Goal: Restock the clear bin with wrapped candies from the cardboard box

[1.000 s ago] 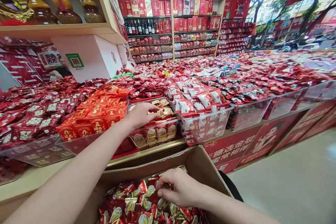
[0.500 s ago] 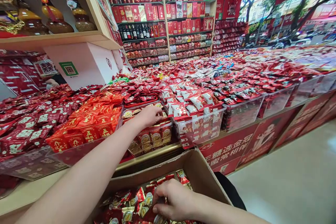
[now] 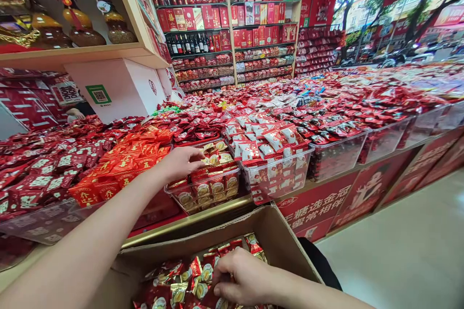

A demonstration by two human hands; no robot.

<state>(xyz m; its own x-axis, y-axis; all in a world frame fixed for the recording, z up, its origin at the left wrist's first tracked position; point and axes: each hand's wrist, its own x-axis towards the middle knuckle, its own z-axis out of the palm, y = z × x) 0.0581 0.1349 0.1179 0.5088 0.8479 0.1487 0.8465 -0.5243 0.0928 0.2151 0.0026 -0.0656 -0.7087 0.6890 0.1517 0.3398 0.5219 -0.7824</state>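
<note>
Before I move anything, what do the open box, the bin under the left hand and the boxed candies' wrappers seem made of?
Box: cardboard, matte brown with rough upper edges.
Bin: probably clear, glossy plastic; candies show through its wall.
Wrappers: shiny red and gold film, crinkled; whether metal foil or coated plastic, I can't tell.

Hidden about the cardboard box (image 3: 279, 241)

From here, the cardboard box's near side is cut off. Inside it, the right hand (image 3: 242, 277) conceals its own grip. Far beyond it, rightward, scooters (image 3: 389, 61) blur together.
</note>
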